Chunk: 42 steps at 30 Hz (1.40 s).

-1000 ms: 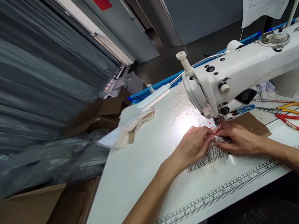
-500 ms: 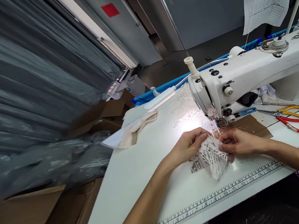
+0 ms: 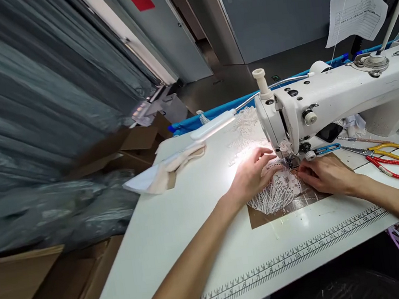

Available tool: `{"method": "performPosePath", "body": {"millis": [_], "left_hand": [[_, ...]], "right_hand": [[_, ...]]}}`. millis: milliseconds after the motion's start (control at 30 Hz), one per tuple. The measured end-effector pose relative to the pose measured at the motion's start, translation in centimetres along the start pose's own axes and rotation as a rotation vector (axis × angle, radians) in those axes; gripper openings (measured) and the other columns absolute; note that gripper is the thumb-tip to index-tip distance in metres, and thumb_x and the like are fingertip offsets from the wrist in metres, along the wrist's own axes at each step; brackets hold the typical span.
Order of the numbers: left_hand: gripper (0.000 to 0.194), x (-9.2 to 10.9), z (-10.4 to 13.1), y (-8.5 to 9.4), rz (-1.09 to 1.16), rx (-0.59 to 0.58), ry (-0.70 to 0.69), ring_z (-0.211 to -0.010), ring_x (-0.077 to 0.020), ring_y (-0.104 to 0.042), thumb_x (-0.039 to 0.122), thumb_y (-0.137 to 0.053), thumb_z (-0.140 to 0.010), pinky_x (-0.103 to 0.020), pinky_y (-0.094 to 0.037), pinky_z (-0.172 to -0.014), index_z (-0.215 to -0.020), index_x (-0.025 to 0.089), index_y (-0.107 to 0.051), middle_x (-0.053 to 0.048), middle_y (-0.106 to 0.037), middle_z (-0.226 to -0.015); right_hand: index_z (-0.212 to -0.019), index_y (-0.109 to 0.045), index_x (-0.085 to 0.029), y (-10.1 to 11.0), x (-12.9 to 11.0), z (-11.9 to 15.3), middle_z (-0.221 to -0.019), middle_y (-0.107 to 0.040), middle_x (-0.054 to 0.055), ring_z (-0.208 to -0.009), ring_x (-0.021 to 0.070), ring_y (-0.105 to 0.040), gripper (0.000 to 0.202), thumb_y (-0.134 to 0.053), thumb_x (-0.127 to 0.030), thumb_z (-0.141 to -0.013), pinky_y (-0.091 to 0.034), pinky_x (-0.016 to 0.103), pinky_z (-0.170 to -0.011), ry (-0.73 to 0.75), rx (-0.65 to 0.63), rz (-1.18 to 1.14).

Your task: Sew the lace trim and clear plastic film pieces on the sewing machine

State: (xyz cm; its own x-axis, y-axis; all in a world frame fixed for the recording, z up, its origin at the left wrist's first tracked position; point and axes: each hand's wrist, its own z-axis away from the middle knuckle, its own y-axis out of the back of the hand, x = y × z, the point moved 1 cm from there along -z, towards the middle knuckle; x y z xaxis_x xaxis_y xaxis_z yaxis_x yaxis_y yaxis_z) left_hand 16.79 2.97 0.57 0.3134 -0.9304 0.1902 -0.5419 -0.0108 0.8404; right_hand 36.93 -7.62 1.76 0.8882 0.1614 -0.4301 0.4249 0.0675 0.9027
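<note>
A piece of white lace (image 3: 276, 197) lies spread on a brown sheet (image 3: 260, 217), its upper edge at the presser foot (image 3: 293, 161) of a white sewing machine (image 3: 327, 97). My left hand (image 3: 255, 174) rests on the lace's left side, fingers stretched out and apart toward the needle area. Right of the foot, my right hand (image 3: 324, 175) is closed, its fingertips pinched at the lace's right edge and partly hidden by the hand. More lace (image 3: 245, 127) lies behind the left hand, under a lit lamp (image 3: 213, 126).
Scissors (image 3: 393, 157) with yellow and red handles lie at the right, beside a small blue-handled tool (image 3: 326, 149). A ruler strip (image 3: 293, 259) runs along the table's front edge. Pale folded cloth (image 3: 165, 170) sits at the left edge. Cardboard boxes (image 3: 23, 287) stand beyond it.
The lace, bunched up between both hands before, now lies flat at the presser foot. My left hand has opened and moved up; my right has shifted slightly right and up.
</note>
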Motion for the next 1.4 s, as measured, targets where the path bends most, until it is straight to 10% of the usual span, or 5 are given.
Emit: {"method": "performPosePath", "body": {"millis": [200,500,800,1400], "left_hand": [[0.012,4.3,2.6,0.0,0.014,-0.094,-0.257,-0.079,-0.0166,-0.064,0.022,-0.048,-0.098,-0.03,-0.057,-0.065,-0.098,0.015,-0.058,-0.008,-0.066,-0.094],[0.011,4.4,2.7,-1.3,0.118,0.057,-0.053,-0.063,-0.012,-0.057,0.016,-0.045,-0.099,-0.025,-0.048,-0.055,-0.092,0.016,-0.052,-0.001,-0.061,-0.075],[0.016,6.4,2.4,-0.9,-0.09,0.08,-0.248,-0.072,-0.0144,-0.064,0.006,-0.051,-0.091,-0.031,-0.049,-0.064,-0.079,0.015,-0.056,-0.006,-0.071,-0.091],[0.014,6.6,3.2,-1.6,-0.068,0.097,-0.124,-0.069,-0.0156,-0.064,0.014,-0.054,-0.093,-0.032,-0.051,-0.058,-0.083,0.015,-0.063,-0.004,-0.073,-0.086]], "right_hand": [[-0.122,-0.064,-0.018,-1.6,1.6,-0.5,-0.109,-0.062,0.015,-0.086,0.0222,-0.059,0.034,-0.045,-0.023,-0.095,-0.046,0.034,-0.072,0.287,-0.013,0.053],[-0.109,-0.072,-0.02,-1.7,2.7,1.6,-0.103,-0.061,0.01,-0.098,0.0208,-0.055,0.033,-0.051,-0.012,-0.084,-0.049,0.038,-0.088,0.508,0.073,-0.176],[-0.111,-0.071,-0.021,-2.5,1.9,2.3,-0.104,-0.06,0.01,-0.101,0.0235,-0.052,0.029,-0.052,-0.019,-0.089,-0.045,0.043,-0.088,0.461,0.082,-0.058],[-0.126,-0.064,-0.023,-0.9,2.6,-0.4,-0.104,-0.065,0.009,-0.086,0.0185,-0.059,0.037,-0.044,-0.024,-0.094,-0.047,0.031,-0.072,0.4,-0.056,-0.03]]}}
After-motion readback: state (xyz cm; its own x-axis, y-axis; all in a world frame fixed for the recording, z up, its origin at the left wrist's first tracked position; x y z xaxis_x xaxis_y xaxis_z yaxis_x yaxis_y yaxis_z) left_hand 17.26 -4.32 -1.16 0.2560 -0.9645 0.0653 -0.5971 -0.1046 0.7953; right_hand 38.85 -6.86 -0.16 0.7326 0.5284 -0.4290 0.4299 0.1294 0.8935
